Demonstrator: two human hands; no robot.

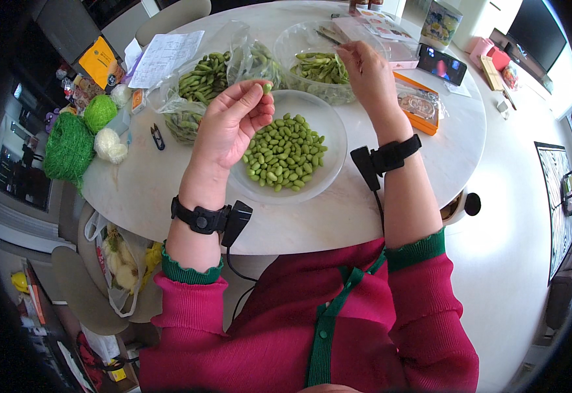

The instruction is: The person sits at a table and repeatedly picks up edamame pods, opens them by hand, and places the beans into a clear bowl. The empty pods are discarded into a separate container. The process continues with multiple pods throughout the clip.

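Between the thumb and forefinger of my left hand (239,110) is a small green soybean (267,88). Below it, a shallow translucent bowl (332,164) holds many shelled green soybeans (286,152). My right hand (370,71) hangs over the right side of a clear plastic bowl (332,93) containing flattened green pods (320,66). Its fingers are bent downward, and whether anything is in them cannot be seen. Left of that bowl, an open plastic bag (156,98) holds plump edamame pods (205,76).
Thread snips (157,136) lie on the marble table (168,182), near green yarn (70,145) and white yarn (111,146). Printed paper (165,59) is at the far left. An orange box (431,125) and a propped phone (441,65) stand right. Cables hang from both wrist straps.
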